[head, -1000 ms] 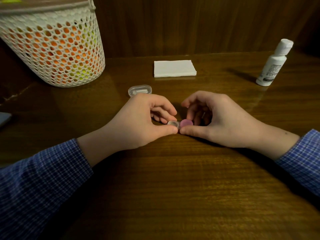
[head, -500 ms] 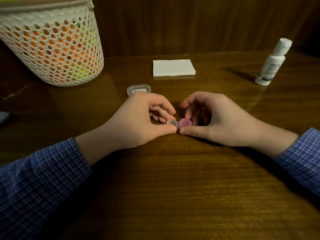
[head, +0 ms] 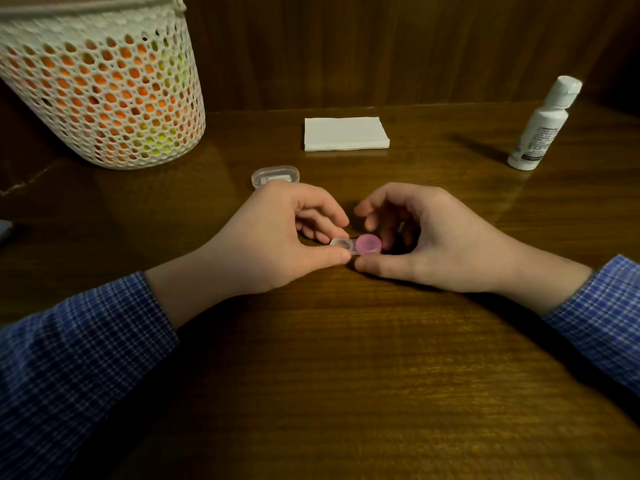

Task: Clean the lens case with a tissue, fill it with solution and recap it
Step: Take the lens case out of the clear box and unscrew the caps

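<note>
A dark wooden worktop (head: 346, 358) carries everything, with a wood-panelled wall behind it. At the far left stands a white mesh basket (head: 100, 84) with orange and yellow-green things showing through its holes. At the far right a white solution bottle (head: 540, 126) stands upright with its cap on, well apart from the hands. Near the middle of the back edge lies a folded white tissue (head: 346, 134), flat and neat. Just beyond the left knuckles sits a small clear plastic box (head: 275, 175).

Both forearms, in blue checked sleeves, reach in from the near edge and meet at the centre. The left hand (head: 277, 237) pinches the clear end of the lens case (head: 355, 245) between thumb and curled fingers. The right hand (head: 426, 237) has its thumb lying along the near side of the case by the pink cap (head: 369, 244), with the fingers arched loosely over it; whether those fingers actually touch the cap I cannot tell. The case rests low, at or just above the worktop, between the two hands.

As for progress, this looks like the very start. The pink cap seems on, the tissue is folded and untouched, and the bottle is closed. Uncapping, wiping, filling and recapping all appear left to do.
</note>
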Demonstrator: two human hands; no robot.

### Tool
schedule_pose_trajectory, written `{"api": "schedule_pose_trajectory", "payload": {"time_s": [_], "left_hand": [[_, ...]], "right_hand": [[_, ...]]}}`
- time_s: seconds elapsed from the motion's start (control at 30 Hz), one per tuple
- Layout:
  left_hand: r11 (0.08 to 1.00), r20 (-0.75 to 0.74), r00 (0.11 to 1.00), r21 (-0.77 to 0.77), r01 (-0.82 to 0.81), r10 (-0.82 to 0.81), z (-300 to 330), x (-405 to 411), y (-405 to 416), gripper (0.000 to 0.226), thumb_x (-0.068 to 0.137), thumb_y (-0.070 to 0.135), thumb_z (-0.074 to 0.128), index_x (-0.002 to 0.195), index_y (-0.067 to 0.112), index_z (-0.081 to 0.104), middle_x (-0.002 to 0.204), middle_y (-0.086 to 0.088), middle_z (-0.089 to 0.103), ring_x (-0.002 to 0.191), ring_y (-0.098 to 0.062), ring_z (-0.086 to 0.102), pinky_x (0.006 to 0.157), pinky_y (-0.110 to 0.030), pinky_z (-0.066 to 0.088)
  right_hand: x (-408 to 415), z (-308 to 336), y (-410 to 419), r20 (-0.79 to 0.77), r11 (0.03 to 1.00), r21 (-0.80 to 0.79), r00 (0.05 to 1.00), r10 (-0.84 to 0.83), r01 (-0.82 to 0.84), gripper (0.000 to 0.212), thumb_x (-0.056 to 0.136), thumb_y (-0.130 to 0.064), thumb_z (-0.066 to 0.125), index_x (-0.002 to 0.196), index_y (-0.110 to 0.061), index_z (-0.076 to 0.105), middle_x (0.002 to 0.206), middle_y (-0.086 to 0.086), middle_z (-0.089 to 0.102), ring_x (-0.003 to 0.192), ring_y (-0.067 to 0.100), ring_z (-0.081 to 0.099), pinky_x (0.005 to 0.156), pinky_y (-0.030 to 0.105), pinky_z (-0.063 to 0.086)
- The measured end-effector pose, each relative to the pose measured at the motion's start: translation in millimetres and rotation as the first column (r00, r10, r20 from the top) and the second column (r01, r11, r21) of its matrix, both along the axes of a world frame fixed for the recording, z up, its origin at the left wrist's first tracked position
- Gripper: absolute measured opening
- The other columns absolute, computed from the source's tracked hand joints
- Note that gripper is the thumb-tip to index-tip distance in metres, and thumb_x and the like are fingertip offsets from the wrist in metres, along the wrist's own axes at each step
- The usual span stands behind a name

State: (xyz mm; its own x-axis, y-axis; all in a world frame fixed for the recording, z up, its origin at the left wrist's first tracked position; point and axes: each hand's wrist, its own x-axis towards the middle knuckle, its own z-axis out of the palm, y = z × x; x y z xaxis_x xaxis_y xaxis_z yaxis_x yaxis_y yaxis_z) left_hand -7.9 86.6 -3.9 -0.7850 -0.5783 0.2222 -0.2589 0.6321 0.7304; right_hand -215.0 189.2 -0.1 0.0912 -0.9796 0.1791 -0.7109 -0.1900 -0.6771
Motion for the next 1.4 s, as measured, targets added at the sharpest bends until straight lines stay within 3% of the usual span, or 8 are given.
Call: {"api": "schedule_pose_trajectory", "payload": {"time_s": [0.17,0.27,0.47,0.8,1.0,1.13,1.23,1.4], "left_hand": [[1.000,0.003,1.000,0.007,0.010,-0.010,0.4,-0.2,-0.4,0.034,0.077,0.022,0.089,0.108,0.024,0.075,0.091,0.014,0.079,0.088,-0.001,0.075,0.080,-0.022,0.061],[1.000,0.002,1.000,-0.005,0.009,-0.009,-0.2,0.2,-0.7,0.034,0.077,0.021,0.089,0.108,0.024,0.075,0.091,0.015,0.078,0.087,0.000,0.075,0.078,-0.021,0.061],[1.000,0.003,1.000,-0.005,0.000,0.000,-0.7,0.2,-0.8,0.033,0.077,0.024,0.088,0.107,0.025,0.075,0.089,0.015,0.079,0.086,0.001,0.075,0.078,-0.020,0.061],[1.000,0.014,1.000,-0.015,0.001,-0.001,0.3,0.2,-1.0,0.033,0.077,0.024,0.089,0.107,0.027,0.075,0.090,0.016,0.078,0.087,0.001,0.074,0.080,-0.023,0.062],[1.000,0.022,1.000,-0.017,0.000,0.000,0.6,0.3,-0.5,0.033,0.078,0.023,0.088,0.107,0.027,0.074,0.089,0.016,0.078,0.087,0.001,0.074,0.080,-0.025,0.062],[1.000,0.018,1.000,0.004,0.001,-0.001,1.3,0.1,-0.6,0.034,0.077,0.022,0.088,0.108,0.025,0.074,0.090,0.014,0.079,0.088,-0.002,0.075,0.080,-0.028,0.063],[1.000,0.016,1.000,0.007,-0.003,0.003,0.7,0.1,-0.4,0.034,0.077,0.023,0.089,0.108,0.025,0.075,0.091,0.013,0.079,0.088,-0.003,0.075,0.079,-0.031,0.064],[1.000,0.016,1.000,-0.005,-0.006,0.006,0.6,0.1,-0.2,0.033,0.078,0.022,0.089,0.106,0.027,0.074,0.089,0.016,0.078,0.086,-0.001,0.075,0.080,-0.026,0.062]], "right_hand": [[-2.8,-2.4,-1.4,0.051,1.000,-0.009,0.998,0.023,-0.023,0.039,0.083,-0.025,0.083,0.118,-0.025,0.065,0.096,-0.010,0.072,0.080,0.008,0.069,0.073,0.030,0.062],[-2.4,-2.5,-0.2,0.056,0.998,-0.003,0.996,0.069,-0.069,0.039,0.084,-0.014,0.081,0.119,-0.024,0.065,0.102,-0.010,0.071,0.082,0.011,0.068,0.073,0.029,0.060],[-0.3,-2.7,-0.8,0.017,1.000,-0.017,1.000,0.000,0.000,0.049,0.075,-0.042,0.082,0.119,-0.029,0.064,0.099,-0.012,0.068,0.080,0.006,0.067,0.071,0.033,0.061],[-3.8,-1.5,-0.6,0.079,0.998,0.018,0.995,0.067,-0.068,0.037,0.085,-0.015,0.081,0.117,-0.026,0.067,0.101,-0.010,0.072,0.078,0.013,0.067,0.070,0.032,0.061],[1.1,-2.9,-0.7,0.009,1.000,-0.014,1.000,-0.013,0.013,0.051,0.073,-0.049,0.079,0.118,-0.031,0.064,0.097,-0.011,0.067,0.078,0.005,0.066,0.067,0.028,0.060],[-0.7,-3.3,-1.6,0.075,1.000,0.009,0.997,0.014,-0.014,0.038,0.085,-0.026,0.081,0.119,-0.026,0.064,0.095,-0.008,0.071,0.077,0.010,0.068,0.070,0.031,0.061],[-1.2,-2.7,-0.7,0.103,0.998,0.028,0.993,0.049,-0.052,0.041,0.085,-0.015,0.080,0.121,-0.024,0.063,0.101,-0.007,0.072,0.080,0.013,0.068,0.074,0.035,0.062],[0.7,-3.1,0.2,0.022,1.000,-0.002,1.000,-0.006,0.006,0.058,0.075,-0.044,0.081,0.126,-0.028,0.059,0.105,-0.012,0.066,0.081,0.005,0.066,0.069,0.025,0.059]]}}
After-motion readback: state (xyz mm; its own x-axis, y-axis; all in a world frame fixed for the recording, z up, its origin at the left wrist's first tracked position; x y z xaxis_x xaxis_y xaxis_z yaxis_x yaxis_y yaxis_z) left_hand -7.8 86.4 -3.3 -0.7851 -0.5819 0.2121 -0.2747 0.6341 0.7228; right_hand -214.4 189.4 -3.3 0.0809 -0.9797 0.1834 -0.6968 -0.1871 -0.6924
